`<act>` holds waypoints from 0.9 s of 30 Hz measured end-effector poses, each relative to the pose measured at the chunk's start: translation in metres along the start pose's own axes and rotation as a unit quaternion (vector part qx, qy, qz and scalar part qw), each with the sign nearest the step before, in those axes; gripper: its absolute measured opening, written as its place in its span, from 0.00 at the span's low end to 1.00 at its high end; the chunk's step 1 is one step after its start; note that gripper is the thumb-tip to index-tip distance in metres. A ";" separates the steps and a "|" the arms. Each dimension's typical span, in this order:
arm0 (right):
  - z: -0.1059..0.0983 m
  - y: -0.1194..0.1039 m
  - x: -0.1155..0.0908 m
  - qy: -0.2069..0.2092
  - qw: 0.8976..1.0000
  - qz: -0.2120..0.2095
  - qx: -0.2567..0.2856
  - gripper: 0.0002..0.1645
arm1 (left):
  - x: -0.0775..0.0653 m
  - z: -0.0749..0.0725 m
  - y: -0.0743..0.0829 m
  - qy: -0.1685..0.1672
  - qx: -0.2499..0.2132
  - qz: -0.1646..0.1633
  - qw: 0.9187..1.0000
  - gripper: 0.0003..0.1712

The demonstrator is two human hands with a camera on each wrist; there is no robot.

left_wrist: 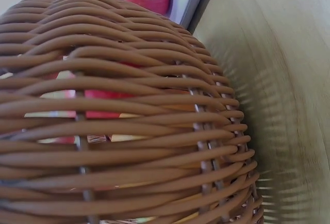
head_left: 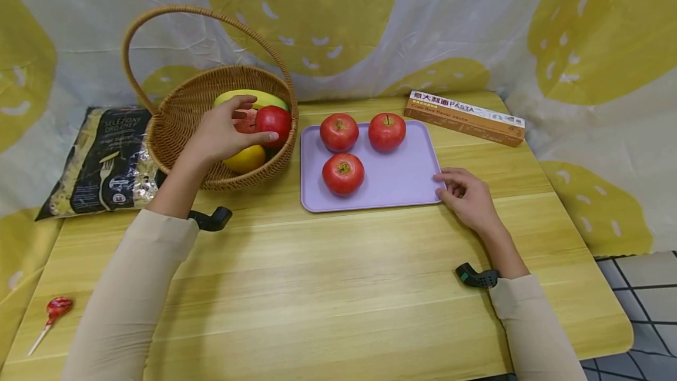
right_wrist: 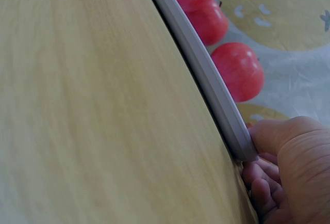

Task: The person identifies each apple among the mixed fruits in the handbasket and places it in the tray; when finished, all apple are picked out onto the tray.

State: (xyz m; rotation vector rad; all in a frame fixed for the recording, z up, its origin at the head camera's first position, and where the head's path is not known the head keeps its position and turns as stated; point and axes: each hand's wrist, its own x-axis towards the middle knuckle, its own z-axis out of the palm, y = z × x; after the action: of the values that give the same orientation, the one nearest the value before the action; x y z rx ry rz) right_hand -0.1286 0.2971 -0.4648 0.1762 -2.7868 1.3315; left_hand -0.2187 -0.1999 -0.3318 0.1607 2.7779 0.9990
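My left hand [head_left: 221, 129] is over the wicker basket [head_left: 174, 128], thumb and fingers spread beside a dark red apple [head_left: 276, 122]. The thumb overlaps that apple's near side; I cannot tell whether it touches. Around it in the basket lie a banana [head_left: 270, 100], a paler red fruit [head_left: 246, 122] and a yellow-orange fruit [head_left: 246, 159]. In the left wrist view, basket weave [left_wrist: 129, 152] hides the hand. My right hand [head_left: 469, 197] pinches the near right corner of the lilac tray [head_left: 402, 184], thumb on the rim [right_wrist: 234, 126]. Three red apples [head_left: 343, 174] sit on the tray's left and back.
Behind the tray's right side lies a pasta box [head_left: 465, 119]. A black pasta bag [head_left: 113, 151] lies against the basket's left side. At the table's left edge is a red lollipop [head_left: 58, 307]. The basket's tall handle [head_left: 211, 12] arches above; a patterned cloth hangs behind.
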 end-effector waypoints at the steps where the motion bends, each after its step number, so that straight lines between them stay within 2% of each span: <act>1: 0.000 0.000 0.000 0.000 1.000 0.000 0.001 0.15 | 0.000 0.000 0.000 -0.002 0.000 0.000 1.000 0.63; 13: 0.000 0.002 0.000 0.003 1.000 -0.001 -0.005 0.15 | 0.007 -0.002 0.000 -0.057 0.031 -0.010 0.998 0.68; 18: 0.001 0.002 0.001 0.001 1.000 -0.009 -0.003 0.15 | 0.011 -0.001 -0.002 -0.070 0.028 -0.013 0.997 0.68; 27: 0.001 0.004 0.001 0.006 1.000 -0.007 -0.004 0.14 | 0.018 0.006 -0.003 -0.081 0.047 0.006 0.996 0.66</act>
State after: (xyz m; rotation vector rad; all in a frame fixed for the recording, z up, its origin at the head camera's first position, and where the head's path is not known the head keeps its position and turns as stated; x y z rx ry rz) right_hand -0.1298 0.2987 -0.4679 0.1873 -2.7758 1.3142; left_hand -0.2351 -0.1950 -0.3407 0.2611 2.6783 0.8193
